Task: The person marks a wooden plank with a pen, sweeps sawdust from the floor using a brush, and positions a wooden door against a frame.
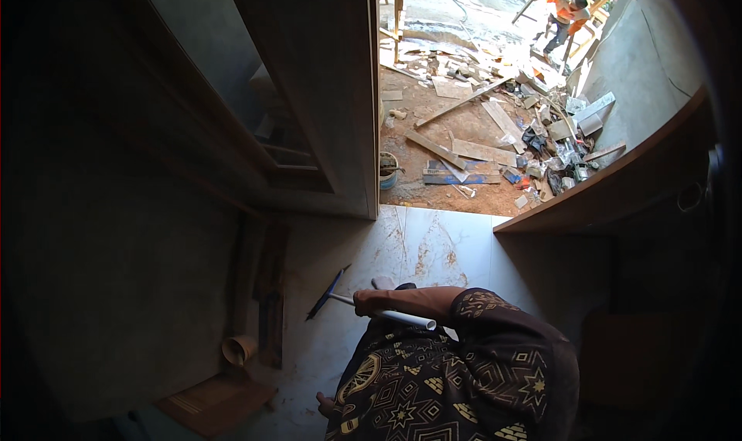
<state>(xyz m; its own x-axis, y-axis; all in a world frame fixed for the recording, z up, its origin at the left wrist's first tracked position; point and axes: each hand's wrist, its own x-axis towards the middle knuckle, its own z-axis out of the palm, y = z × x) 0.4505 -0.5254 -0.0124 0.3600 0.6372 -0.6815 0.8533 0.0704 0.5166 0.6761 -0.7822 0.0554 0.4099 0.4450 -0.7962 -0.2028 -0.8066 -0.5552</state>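
Note:
My right hand (365, 302) is closed round the white pole of a floor squeegee (407, 317). Its narrow blue-and-dark head (325, 294) lies to the left of the hand, at the pale marble-look tiles (456, 240). The pole's open end points right, beside my patterned dark sleeve. At the left edge of my shirt a small piece of skin, seemingly my left hand (325, 404), shows low in the picture; its fingers are too dark and covered to make out. Reddish-brown dirt marks (423, 257) streak the tiles in front of me.
A wooden door (352, 132) stands left of the doorway. Outside, planks (464, 101) and a rubble heap (560, 147) lie on reddish soil, with a bucket (388, 170) by the door. A person in orange (568, 16) is far off. A brown round container (238, 350) sits lower left.

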